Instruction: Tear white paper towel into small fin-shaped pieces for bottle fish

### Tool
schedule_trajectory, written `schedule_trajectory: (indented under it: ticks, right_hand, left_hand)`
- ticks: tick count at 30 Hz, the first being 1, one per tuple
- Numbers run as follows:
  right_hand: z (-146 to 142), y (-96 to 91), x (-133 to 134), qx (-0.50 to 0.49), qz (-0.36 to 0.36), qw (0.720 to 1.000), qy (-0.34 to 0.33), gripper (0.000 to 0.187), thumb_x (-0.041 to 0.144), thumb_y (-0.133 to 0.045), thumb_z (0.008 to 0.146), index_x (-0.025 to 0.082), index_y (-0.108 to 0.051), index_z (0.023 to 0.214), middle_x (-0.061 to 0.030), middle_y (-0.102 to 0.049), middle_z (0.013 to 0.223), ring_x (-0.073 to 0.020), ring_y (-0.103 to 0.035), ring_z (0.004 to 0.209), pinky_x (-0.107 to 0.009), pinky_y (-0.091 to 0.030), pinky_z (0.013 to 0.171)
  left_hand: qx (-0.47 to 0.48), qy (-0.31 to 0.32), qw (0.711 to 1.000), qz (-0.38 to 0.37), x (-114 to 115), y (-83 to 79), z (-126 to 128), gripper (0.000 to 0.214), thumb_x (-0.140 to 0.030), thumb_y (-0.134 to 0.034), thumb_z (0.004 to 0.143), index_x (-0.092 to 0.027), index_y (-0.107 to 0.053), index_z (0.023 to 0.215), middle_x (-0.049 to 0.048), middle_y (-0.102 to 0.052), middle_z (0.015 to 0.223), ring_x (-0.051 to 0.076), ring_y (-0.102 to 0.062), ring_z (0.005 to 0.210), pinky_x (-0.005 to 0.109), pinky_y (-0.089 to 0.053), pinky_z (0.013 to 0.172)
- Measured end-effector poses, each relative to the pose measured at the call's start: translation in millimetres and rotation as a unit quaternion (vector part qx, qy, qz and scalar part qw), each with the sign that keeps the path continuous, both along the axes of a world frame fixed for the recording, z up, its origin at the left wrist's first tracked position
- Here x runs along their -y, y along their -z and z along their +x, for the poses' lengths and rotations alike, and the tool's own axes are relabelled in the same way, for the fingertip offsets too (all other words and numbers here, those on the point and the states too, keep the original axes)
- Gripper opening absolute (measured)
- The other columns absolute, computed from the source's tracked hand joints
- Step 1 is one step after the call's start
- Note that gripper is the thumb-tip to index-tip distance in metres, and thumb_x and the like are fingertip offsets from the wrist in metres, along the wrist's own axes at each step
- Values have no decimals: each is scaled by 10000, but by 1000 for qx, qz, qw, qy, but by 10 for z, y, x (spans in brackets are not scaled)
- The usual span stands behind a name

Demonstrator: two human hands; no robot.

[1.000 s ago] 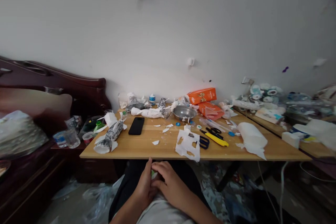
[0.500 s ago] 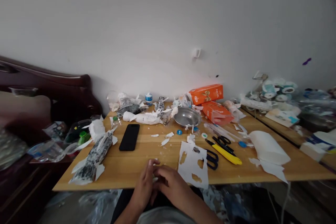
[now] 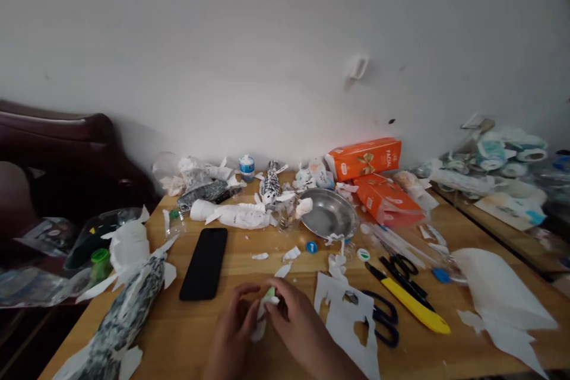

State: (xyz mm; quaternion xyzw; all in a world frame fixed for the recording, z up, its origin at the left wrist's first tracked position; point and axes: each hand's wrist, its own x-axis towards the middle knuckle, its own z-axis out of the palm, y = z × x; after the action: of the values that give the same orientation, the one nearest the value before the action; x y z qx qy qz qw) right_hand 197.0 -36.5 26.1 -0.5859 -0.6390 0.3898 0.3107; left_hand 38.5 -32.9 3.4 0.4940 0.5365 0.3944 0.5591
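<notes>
My left hand (image 3: 231, 326) and my right hand (image 3: 297, 323) meet over the front of the wooden table (image 3: 249, 273). Both pinch a small white paper piece with a green bit (image 3: 266, 303) between their fingertips. A black phone (image 3: 204, 262) lies flat just left of and beyond my hands. A white sheet with holes cut out of it (image 3: 347, 323) lies right of my right hand, partly over black-handled scissors (image 3: 383, 317). A yellow utility knife (image 3: 412, 300) lies further right.
A steel bowl (image 3: 328, 221), two orange tissue boxes (image 3: 367, 157), paper-wrapped bottles (image 3: 236, 214) and paper scraps crowd the back. A patterned wrapped bottle (image 3: 122, 314) lies front left. A white paper roll (image 3: 494, 282) sits right. Dark wooden furniture (image 3: 62, 148) stands left.
The camera has tilted down and moved closer to the table. My hands have risen from my lap, below the table edge, onto the tabletop, still together on the small piece.
</notes>
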Motion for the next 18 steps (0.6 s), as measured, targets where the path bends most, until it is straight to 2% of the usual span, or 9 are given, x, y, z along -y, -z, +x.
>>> schedule_trajectory:
  ticks: [3,6,8,10,13,14,15,17,18]
  right_hand:
    - [-22,49,-159,1,-14,1000,-3,275,152,-572,887,214,-670,1136,-75,-715,1124,-233,-675,1048,-328,-522,922]
    - [-71,132,-261,42,-12,999,-24,347,169,-552,899,201,-650,1231,-104,-704,1208,-263,-666,1113,-377,-519,977]
    - [-72,188,-311,89,8,996,-17,411,217,-516,933,190,-594,1335,-138,-682,1263,-297,-661,1135,-432,-517,990]
    - [-21,197,-343,95,25,995,19,396,305,-485,972,187,-596,1333,-153,-697,1223,-308,-678,1095,-443,-535,954]
    - [171,44,-335,-31,48,995,78,333,380,-446,1015,233,-622,1257,-79,-742,952,-214,-711,805,-317,-573,731]
    - [260,-51,-317,-90,79,985,121,315,365,-444,1023,259,-595,1278,-36,-721,855,-170,-675,690,-269,-549,648]
    - [356,-157,-294,-142,136,959,205,321,341,-455,1025,288,-542,1329,1,-690,807,-135,-618,606,-237,-517,597]
    - [545,-352,-243,-182,276,860,389,441,291,-542,986,318,-438,1414,37,-627,784,-120,-563,616,-229,-499,635]
    - [624,-417,-219,-162,319,830,428,453,282,-583,959,315,-458,1394,31,-617,817,-127,-567,654,-239,-507,659]
  left_hand:
    - [-24,3,1000,18,-134,148,-93,347,-516,-690,828,-202,-706,975,90,-758,939,253,-714,870,318,-574,792]
    - [-128,9,986,108,-242,270,-215,219,-425,-652,874,-227,-734,914,74,-758,903,239,-725,844,312,-591,782]
    - [-210,17,958,194,-303,292,-302,207,-365,-572,930,-248,-728,1002,72,-756,997,233,-732,910,312,-606,794]
    - [-288,16,919,270,-361,242,-398,263,-307,-502,968,-274,-680,1160,74,-721,1182,229,-719,1043,321,-614,849]
    - [-382,-1,858,344,-455,46,-562,366,-277,-526,960,-306,-586,1320,78,-605,1407,243,-681,1162,311,-637,827]
    - [-387,-29,848,362,-486,-35,-617,379,-278,-542,951,-303,-579,1328,85,-556,1465,263,-654,1210,314,-645,812]
    - [-380,-65,850,358,-516,-112,-667,399,-271,-546,949,-293,-562,1347,90,-495,1523,285,-606,1276,323,-649,814]
    - [-339,-147,863,346,-558,-225,-735,455,-267,-499,969,-274,-489,1423,102,-414,1584,306,-563,1323,362,-649,842]
    - [-328,-167,865,341,-566,-250,-749,492,-258,-484,975,-264,-438,1464,110,-378,1605,312,-539,1348,397,-634,891]
